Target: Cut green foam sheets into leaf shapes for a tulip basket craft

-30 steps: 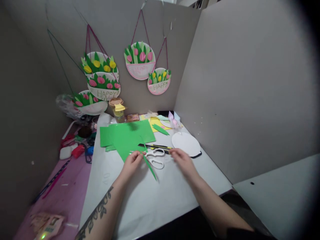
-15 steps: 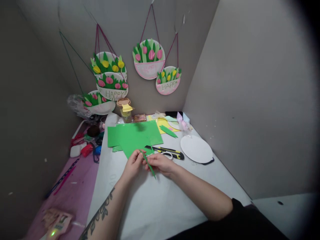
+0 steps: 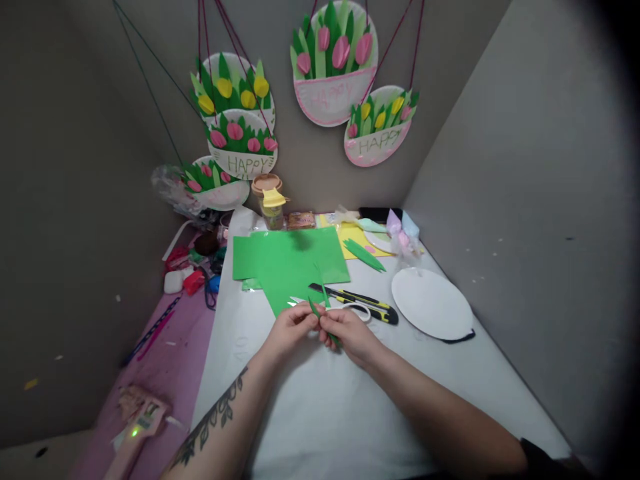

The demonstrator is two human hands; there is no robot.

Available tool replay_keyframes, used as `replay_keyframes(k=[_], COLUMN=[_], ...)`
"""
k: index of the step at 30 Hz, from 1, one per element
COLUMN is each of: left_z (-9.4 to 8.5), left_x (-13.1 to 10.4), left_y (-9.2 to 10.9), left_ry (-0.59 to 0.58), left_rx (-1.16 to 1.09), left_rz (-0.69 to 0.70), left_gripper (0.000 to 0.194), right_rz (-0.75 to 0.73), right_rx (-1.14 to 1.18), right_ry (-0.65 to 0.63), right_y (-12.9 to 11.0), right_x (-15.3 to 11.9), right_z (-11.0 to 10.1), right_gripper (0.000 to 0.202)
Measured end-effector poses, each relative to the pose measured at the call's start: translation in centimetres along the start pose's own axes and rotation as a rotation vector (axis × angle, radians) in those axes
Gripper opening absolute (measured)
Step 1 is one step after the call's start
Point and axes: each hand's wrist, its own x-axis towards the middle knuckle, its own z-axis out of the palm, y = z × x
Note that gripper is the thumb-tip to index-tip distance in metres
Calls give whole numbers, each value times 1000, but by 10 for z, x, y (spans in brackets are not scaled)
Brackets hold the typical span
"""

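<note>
A narrow green paper leaf [image 3: 314, 307] is pinched between both hands above the white table. My left hand [image 3: 294, 327] grips it near its upper tip, thumb on top. My right hand [image 3: 349, 333] holds its lower part, and the two hands nearly touch. Just beyond them lie white-handled scissors [image 3: 361, 309], their blades partly hidden by the left hand. A black and yellow utility knife [image 3: 385, 312] rests beside the scissors. Green paper sheets [image 3: 295, 260] lie behind, with a thin green strip [image 3: 323, 283] across them. More cut leaves [image 3: 364, 255] sit farther right.
A white paper plate [image 3: 431, 303] lies at the right. At the back stand a lidded cup [image 3: 273, 210] and wrapped piping bags [image 3: 401, 230]. A pink glue gun [image 3: 143, 420] is on the purple surface at left. Decorated plates [image 3: 336, 97] hang on the wall.
The camera view has shifted, so the scene sits farther right. The leaf has turned in my fingers, and my hands have drawn closer together around it.
</note>
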Motion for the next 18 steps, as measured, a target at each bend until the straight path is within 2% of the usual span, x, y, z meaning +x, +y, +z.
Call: replay_keyframes(k=[2,5,7,9,15,18], left_z=[0,-2,-3,-3,-4,-1], left_x=[1,2,2,2,1,0], left_y=[0,0,-1,-2,0,1], left_ry=[48,128,141,130,121,140], left_rx=[42,103,142,156,148,105], left_rz=[0,46,69,72,65,49], left_gripper=[42,37,33,31,32,29], right_rz=[-13,-151,-231,-248,-227,-270], right_rx=[-34,-206,-360,-467,-420,-443], right_ry=[-9,78,139,162,61,83], right_y=[1,1,0,-1,-6,-4], right_x=[-1,-3,-4,-6,-7,-7], right_z=[1,3,4,4,1,1], right_gripper=[38,24,15,12,22,22])
